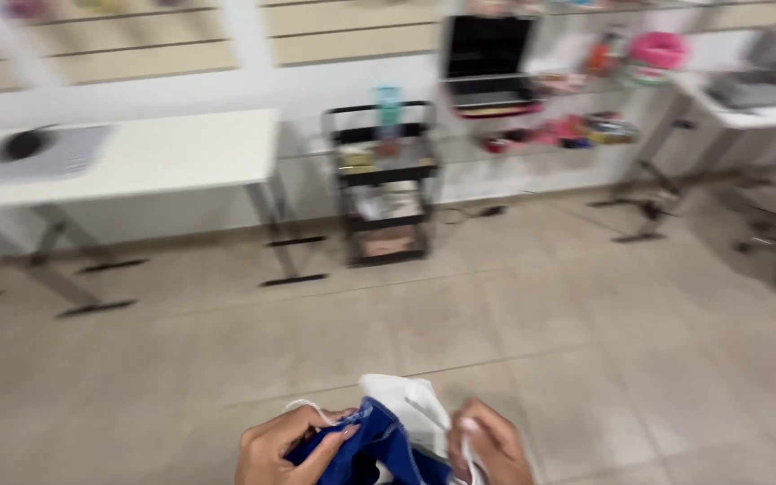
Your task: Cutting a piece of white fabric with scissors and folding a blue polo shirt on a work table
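Since both hands are bunched right at the bottom edge of the view, the grip is easy to read: left hand (282, 446) has its fingers (330, 445) curled shut over a fold of the blue cloth (372, 446), and right hand (489, 445) is closed around the white cloth (410, 401) poking up between the two. Looks soft, floppy and light to me, nothing stiff or breakable, so it'll sag wherever it isn't pinched; I'd grab it by an edge or seam rather than the middle. Past the fingertips it's just tiled floor (514, 314), then a small black cart (386, 184) well beyond, with a white table (163, 153) off to the left of it against the wall.
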